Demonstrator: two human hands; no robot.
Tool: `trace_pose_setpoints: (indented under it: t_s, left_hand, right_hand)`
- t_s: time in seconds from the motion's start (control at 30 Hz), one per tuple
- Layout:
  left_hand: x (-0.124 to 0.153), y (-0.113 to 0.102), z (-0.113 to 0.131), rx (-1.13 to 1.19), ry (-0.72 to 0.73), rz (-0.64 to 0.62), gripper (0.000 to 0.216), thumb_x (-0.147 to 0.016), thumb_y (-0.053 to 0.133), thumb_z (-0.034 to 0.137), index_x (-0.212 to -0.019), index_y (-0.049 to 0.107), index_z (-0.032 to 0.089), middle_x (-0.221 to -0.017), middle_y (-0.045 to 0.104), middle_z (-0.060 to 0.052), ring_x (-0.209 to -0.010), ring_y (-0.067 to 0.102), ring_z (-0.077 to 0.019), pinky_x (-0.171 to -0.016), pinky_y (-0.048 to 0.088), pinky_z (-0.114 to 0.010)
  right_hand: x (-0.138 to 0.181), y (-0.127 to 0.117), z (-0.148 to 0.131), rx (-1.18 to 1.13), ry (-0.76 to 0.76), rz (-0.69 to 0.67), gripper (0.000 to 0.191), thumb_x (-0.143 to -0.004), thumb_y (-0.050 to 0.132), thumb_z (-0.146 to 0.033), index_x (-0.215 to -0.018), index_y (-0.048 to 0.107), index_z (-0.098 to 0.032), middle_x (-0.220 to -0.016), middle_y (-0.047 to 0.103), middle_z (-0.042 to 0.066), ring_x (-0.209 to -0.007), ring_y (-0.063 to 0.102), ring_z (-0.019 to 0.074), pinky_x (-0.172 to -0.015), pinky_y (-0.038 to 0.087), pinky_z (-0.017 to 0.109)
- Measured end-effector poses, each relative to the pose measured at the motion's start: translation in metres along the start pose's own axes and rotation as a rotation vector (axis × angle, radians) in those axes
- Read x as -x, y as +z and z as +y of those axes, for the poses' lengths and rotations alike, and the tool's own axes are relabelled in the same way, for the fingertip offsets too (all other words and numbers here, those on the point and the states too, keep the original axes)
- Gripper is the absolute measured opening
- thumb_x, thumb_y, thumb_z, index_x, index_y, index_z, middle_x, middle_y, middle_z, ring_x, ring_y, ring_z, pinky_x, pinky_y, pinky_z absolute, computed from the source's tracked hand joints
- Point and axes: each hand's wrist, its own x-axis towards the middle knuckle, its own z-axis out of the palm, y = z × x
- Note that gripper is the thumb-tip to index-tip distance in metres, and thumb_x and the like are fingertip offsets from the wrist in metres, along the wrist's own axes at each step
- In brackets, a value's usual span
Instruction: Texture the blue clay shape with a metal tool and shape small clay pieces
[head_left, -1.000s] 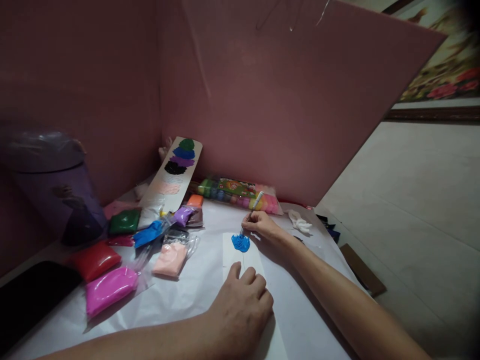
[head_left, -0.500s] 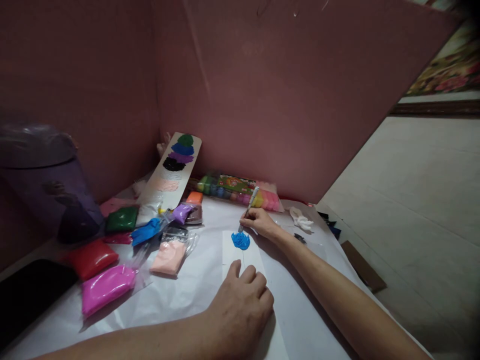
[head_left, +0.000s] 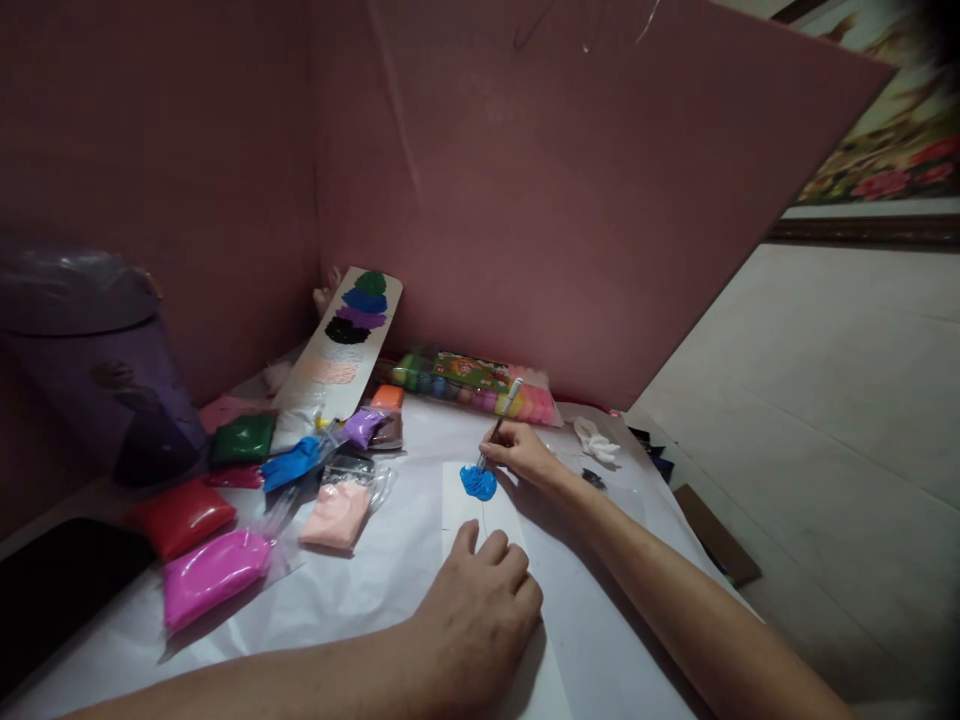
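My right hand pinches a slim pen-like tool with a silvery upper end, its lower end at the right side of a blue clay patch. The patch is ridged and sits near the far end of a white card strip with a thin line drawn down it. My left hand rests on the nearer part of the strip, thumb apart and other fingers bent, with nothing seen in it. Its fingertips are partly hidden behind the knuckles.
Left of the strip lie clay packets, among them pink, red and peach. A card with coloured patches leans at the back beside a long clay pack. White clay lies right, a purple bin far left.
The tool in my right hand has shifted slightly, its lower end now at the right side of the blue patch. My left hand stays on the strip. The view has turned a little.
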Motion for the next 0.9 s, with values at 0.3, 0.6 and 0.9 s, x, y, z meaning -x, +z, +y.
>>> trace_pose_setpoints:
  t_s: [0.3,0.6,0.9]
  left_hand:
    - [0.000,0.000,0.000,0.016,-0.001,0.001,0.009,-0.080,0.054,0.025,-0.081,0.054,0.016,-0.086,0.056,-0.006,-0.082,0.047,-0.0219,-0.077,0.033,-0.043]
    - [0.000,0.000,0.001,0.011,-0.008,-0.024,0.010,-0.080,0.057,0.026,-0.082,0.056,0.016,-0.085,0.057,-0.006,-0.083,0.048,-0.0226,-0.076,0.035,-0.044]
    - [0.000,0.001,0.000,-0.006,-0.007,-0.002,0.011,-0.079,0.057,0.026,-0.083,0.056,0.016,-0.086,0.057,-0.005,-0.083,0.048,-0.0223,-0.077,0.034,-0.044]
  right_hand:
    - [-0.005,-0.009,-0.001,0.073,-0.072,0.189,0.014,-0.066,0.063,-0.029,-0.070,0.059,-0.016,-0.059,0.058,-0.001,-0.056,0.054,0.0133,-0.054,0.044,0.026]
    - [0.036,-0.005,-0.013,0.210,-0.120,0.215,0.013,-0.072,0.059,-0.028,-0.071,0.061,-0.016,-0.062,0.057,0.000,-0.058,0.051,0.0134,-0.055,0.041,0.025]
    - [0.063,0.021,-0.015,0.297,-0.143,0.326,0.010,-0.078,0.055,-0.023,-0.078,0.063,-0.017,-0.062,0.059,0.001,-0.057,0.054,0.0139,-0.057,0.043,0.024]
